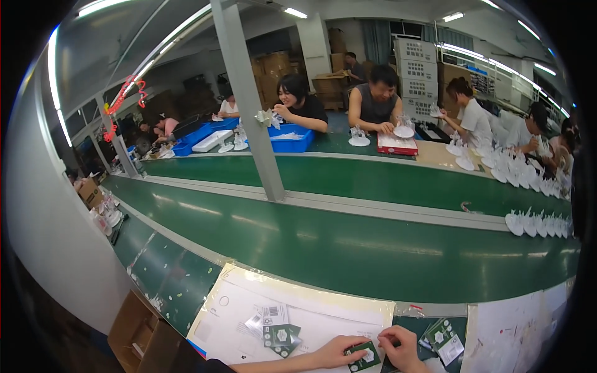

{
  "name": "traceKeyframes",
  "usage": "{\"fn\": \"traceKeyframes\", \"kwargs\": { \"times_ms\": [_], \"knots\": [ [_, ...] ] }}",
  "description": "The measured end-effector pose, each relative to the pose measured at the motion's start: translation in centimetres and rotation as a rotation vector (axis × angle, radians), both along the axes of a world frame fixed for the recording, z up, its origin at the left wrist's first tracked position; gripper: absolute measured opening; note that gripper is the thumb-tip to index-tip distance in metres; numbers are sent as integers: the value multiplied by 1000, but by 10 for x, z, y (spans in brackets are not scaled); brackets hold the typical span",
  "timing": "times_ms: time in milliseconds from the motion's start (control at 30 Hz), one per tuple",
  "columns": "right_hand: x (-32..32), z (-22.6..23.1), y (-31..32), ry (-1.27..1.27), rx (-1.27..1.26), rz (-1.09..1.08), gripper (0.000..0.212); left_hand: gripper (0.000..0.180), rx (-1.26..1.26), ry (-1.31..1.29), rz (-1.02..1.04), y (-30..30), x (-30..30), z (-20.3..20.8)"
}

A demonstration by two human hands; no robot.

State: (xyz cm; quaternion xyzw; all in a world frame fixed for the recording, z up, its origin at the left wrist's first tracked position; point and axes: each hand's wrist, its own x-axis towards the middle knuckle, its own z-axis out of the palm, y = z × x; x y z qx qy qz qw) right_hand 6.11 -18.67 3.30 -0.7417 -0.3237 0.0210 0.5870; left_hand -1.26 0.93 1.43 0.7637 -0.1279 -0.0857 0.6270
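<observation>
Green packet [364,361] with white emblem [371,355], left fingers [352,341] gripping it, right fingers [388,332] curled nearby, whether grasping unclear, lettering illegible.

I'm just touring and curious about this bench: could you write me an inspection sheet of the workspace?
Surface: marked white sheet on a green bench.
Work items: green card in hand; loose pile of cards on the sheet; more cards to the right.
Clutter: pale scraps on the bench's left part; open brown box at lower left.
Fingers: left fingers grip the green card; right fingers are close beside it, contact unclear.
Cables: red coiled cord hanging at upper left.
Surroundings: green belt ahead; co-workers beyond; white pieces in rows at right.
</observation>
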Motion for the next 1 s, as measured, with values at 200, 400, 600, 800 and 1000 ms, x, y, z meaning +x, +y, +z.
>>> {"fn": "traceKeyframes", "kwargs": {
  "times_ms": [200,400,600,800,1000],
  "knots": [
    [8,-16,-5,460,212,-80,4,37,-49,18,19,1,5,-4],
    [1,1,-3,531,206,-67,8,34,-186,-28,181,-4,2,-12],
    [-2,-2,6,305,213,-19,7,15,-80,32,203,6,4,-18],
    [2,6,6,49,15,29,11,6,-246,-103,177,6,5,-13],
    [7,-3,1,51,-11,2,12,23,-388,57,180,-3,6,-1]
  ]
}}
